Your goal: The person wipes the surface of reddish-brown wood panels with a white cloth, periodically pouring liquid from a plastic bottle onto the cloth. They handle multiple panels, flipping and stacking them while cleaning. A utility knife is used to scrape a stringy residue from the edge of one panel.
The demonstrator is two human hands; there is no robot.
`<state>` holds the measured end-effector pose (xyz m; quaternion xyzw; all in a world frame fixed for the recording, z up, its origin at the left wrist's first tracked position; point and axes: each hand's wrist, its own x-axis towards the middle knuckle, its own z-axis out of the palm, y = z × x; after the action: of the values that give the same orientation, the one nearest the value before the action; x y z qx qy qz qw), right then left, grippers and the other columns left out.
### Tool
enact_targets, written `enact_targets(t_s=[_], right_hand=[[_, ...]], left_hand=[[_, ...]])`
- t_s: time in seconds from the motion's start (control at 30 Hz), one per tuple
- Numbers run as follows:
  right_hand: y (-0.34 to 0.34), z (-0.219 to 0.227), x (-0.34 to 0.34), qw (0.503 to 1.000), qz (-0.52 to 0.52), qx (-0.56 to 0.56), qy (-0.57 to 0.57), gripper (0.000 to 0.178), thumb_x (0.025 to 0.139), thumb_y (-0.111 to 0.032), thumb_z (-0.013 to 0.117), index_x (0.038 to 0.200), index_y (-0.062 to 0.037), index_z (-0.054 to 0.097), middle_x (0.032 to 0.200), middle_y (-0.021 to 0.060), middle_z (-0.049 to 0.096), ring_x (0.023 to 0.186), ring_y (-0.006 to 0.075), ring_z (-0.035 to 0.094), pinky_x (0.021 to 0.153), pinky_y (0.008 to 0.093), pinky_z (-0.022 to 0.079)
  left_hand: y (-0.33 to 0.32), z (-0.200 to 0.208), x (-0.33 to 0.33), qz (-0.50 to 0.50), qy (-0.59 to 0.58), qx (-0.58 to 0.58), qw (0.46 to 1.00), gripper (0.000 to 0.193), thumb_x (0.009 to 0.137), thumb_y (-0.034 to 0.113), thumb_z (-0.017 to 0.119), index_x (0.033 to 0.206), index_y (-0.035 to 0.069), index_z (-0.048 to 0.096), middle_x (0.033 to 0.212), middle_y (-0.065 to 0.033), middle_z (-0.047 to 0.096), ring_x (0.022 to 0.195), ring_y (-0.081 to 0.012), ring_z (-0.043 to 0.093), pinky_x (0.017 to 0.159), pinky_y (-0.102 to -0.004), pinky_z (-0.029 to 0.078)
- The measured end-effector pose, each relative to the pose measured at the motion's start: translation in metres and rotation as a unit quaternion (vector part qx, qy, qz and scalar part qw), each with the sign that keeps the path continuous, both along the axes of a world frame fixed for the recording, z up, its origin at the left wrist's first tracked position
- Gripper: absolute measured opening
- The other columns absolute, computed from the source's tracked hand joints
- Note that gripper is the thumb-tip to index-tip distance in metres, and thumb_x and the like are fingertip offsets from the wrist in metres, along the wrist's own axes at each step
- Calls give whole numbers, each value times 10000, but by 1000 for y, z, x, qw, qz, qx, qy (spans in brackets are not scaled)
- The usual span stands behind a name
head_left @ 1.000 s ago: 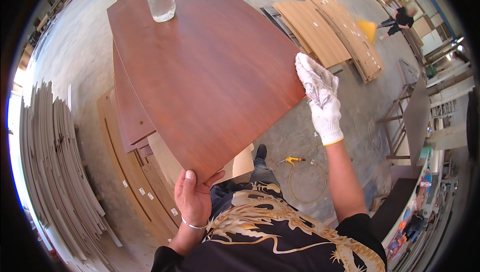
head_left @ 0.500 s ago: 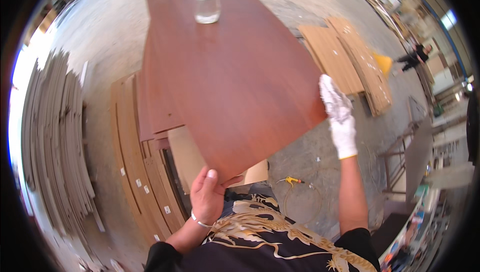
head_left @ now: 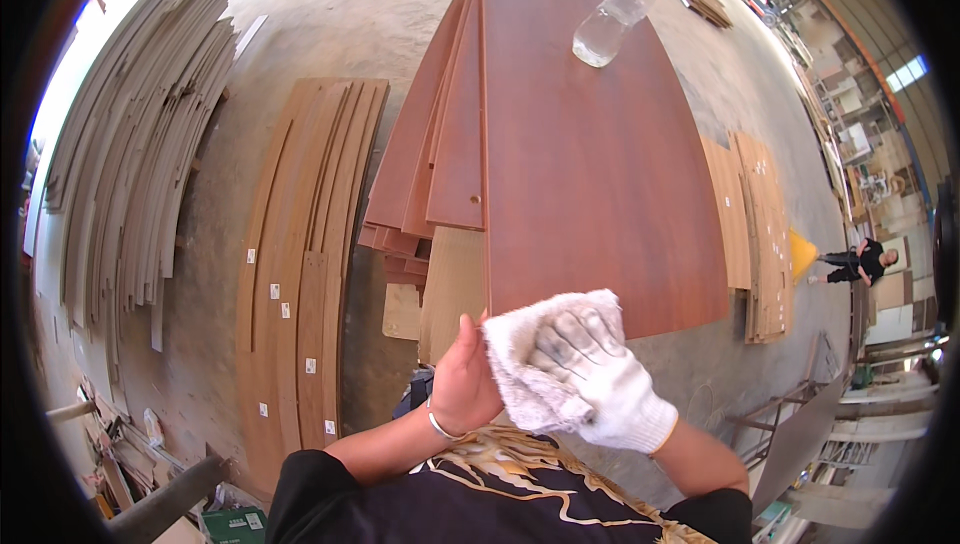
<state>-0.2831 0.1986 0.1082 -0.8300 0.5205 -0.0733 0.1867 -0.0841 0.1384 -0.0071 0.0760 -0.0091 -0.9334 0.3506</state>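
A large reddish-brown wood panel stretches away in front of me, with its near edge close to my body. My bare left hand is at its near left corner, thumb up beside the edge; the other fingers are mostly hidden behind the panel and cloth. My right hand, in a smudged white knit glove, holds a fluffy off-white cloth against the near edge. A clear plastic bottle with a green cap rests on the panel's far part.
More reddish panels lie fanned out at the left. Brown boards with white labels lie on the floor, beyond them a tall stack of grey strips. Wood boards lie at right, near a person in dark clothes.
My gloved right hand has come from the panel's right edge to the near left corner, where the cloth now shows. My view has turned, and the panel appears farther right.
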Motion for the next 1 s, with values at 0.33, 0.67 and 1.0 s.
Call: enact_targets(t_s=[0.33, 0.67, 1.0], right_hand=[[-255, -3, -5, 992, -41, -118, 24, 559, 1026, -327, 572, 1566, -183, 555, 1568, 113, 571, 1430, 347, 516, 1226, 458, 343], [-144, 19, 20, 987, 132, -88, -23, 553, 1015, -366, 532, 1549, -229, 580, 1606, 32, 538, 1440, 323, 509, 1206, 547, 294], [-217, -4, 16, 970, 73, -230, -18, 572, 1002, -372, 633, 1538, -183, 569, 1546, 136, 571, 1391, 344, 522, 1161, 523, 360]], left_hand=[[-6, 12, -14, 11, 31, -98, 995, 646, 1144, 470, 425, 1695, 168, 275, 1741, -90, 342, 1587, -338, 353, 1331, -551, 220], [3, 0, -12, 39, 40, -33, 998, 661, 1145, 423, 394, 1709, 126, 222, 1736, -80, 348, 1567, -301, 391, 1304, -519, 283], [-12, 6, 4, 52, -117, -115, 985, 685, 1084, 259, 603, 1663, 39, 310, 1660, -135, 457, 1513, -321, 474, 1257, -553, 364]])
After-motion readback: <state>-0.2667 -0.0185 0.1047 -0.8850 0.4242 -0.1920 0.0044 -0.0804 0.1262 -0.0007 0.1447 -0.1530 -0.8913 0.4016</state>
